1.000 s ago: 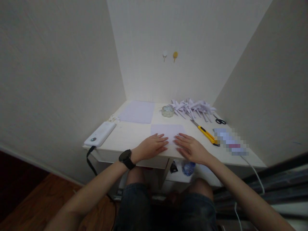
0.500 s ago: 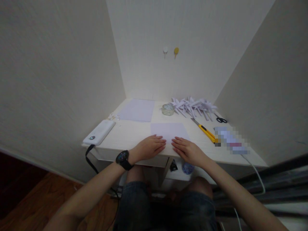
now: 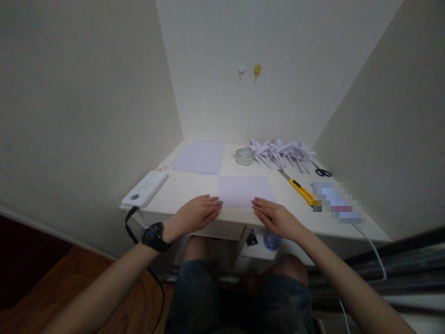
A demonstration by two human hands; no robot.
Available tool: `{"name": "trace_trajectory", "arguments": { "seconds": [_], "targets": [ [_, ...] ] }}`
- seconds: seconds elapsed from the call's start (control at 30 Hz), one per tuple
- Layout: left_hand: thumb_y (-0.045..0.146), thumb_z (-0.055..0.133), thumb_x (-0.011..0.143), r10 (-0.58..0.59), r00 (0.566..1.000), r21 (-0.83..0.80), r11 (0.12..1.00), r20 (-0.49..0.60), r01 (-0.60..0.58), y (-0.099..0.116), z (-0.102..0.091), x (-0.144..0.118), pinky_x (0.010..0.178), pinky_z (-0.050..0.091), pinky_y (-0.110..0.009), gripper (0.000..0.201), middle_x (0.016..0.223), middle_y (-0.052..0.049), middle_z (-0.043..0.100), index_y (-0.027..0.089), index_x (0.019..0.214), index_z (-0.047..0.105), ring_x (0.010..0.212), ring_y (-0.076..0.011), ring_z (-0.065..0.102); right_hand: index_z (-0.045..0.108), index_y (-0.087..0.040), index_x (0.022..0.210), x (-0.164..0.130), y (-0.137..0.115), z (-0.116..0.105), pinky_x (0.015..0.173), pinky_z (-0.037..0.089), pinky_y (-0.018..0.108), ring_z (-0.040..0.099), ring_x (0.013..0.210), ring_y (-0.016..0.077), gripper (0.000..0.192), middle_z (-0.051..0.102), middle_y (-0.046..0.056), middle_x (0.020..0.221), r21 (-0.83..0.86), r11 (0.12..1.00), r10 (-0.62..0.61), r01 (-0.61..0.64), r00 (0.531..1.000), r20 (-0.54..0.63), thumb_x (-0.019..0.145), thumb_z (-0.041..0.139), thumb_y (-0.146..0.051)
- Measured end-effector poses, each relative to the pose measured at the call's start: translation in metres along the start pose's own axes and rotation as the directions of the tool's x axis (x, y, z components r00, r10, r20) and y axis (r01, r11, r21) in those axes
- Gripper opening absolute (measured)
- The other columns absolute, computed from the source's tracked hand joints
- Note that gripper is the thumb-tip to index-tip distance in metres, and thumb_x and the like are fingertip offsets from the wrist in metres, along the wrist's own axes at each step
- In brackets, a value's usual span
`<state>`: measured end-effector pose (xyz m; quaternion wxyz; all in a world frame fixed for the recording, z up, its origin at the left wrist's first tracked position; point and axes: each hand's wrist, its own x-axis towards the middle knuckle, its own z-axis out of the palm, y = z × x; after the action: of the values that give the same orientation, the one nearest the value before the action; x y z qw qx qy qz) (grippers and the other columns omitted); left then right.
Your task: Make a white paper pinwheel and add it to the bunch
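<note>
- folded paper (image 3: 244, 190) lies flat on the white desk (image 3: 194, 191), near its front edge and between the two hands.
- left hand (image 3: 196, 214) rests palm down, fingers straight and together, tips at the paper's near left corner; it grips nothing.
- right hand (image 3: 276, 217) likewise flat and unclenched, fingertips on the near right edge.
- the paper's long axis runs left to right, its edges square to the desk front.
- thin, smooth, pale lilac rectangle; a yellow utility knife (image 3: 297, 187) lies to its right.
</note>
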<state>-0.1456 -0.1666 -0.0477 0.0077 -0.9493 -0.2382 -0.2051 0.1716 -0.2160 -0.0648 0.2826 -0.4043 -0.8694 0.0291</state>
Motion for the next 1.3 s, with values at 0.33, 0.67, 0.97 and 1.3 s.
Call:
{"name": "trace_trajectory", "arguments": {
  "seconds": [0.33,0.67,0.97,1.3],
  "targets": [
    [0.025,0.046,0.098,0.002,0.993,-0.027,1.000,-0.115,-0.005,0.002,0.001,-0.008,0.108,0.048,-0.039,0.030,0.121,-0.010,0.070,0.016,0.113,0.070,0.117,-0.0196,0.064,0.068,-0.019,0.122,-0.007,0.002,-0.003,0.108,0.048,0.043,0.059,0.124,0.0236,0.033,0.065,0.011,0.130,-0.036,0.999,0.010,-0.010,1.000,0.000,0.096,0.047,-0.022],
    [0.024,0.046,0.097,-0.044,0.985,-0.056,0.998,-0.164,0.035,0.005,0.008,-0.010,0.107,0.049,-0.039,0.029,0.119,-0.009,0.071,0.016,0.113,0.069,0.116,-0.0197,0.064,0.076,-0.017,0.098,-0.045,0.013,-0.026,0.094,0.056,0.047,0.070,0.101,0.0287,0.030,0.074,0.014,0.107,-0.409,0.893,0.127,-0.185,0.978,-0.164,0.095,0.047,-0.025],
    [0.027,0.042,0.098,-0.098,0.992,0.072,0.992,-0.077,0.104,0.034,0.025,0.040,0.113,0.036,-0.049,0.045,0.147,-0.012,0.050,0.015,0.141,0.048,0.140,-0.0282,0.041,0.070,-0.017,0.079,0.026,-0.033,-0.014,0.068,0.049,0.037,0.064,0.079,0.0270,0.030,0.070,0.014,0.075,-0.603,0.793,0.118,-0.089,0.993,0.008,0.096,0.046,-0.024],
    [0.033,0.031,0.102,-0.107,0.994,0.167,0.981,0.038,0.099,0.040,0.039,0.041,0.116,0.028,-0.049,0.048,0.150,-0.010,0.047,0.014,0.144,0.044,0.141,-0.0270,0.039,0.069,-0.013,0.092,0.057,-0.037,-0.014,0.062,0.046,0.031,0.067,0.083,0.0258,0.017,0.072,0.014,0.086,-0.568,0.811,0.122,0.143,0.907,0.403,0.090,0.053,-0.011]
  ]
}}
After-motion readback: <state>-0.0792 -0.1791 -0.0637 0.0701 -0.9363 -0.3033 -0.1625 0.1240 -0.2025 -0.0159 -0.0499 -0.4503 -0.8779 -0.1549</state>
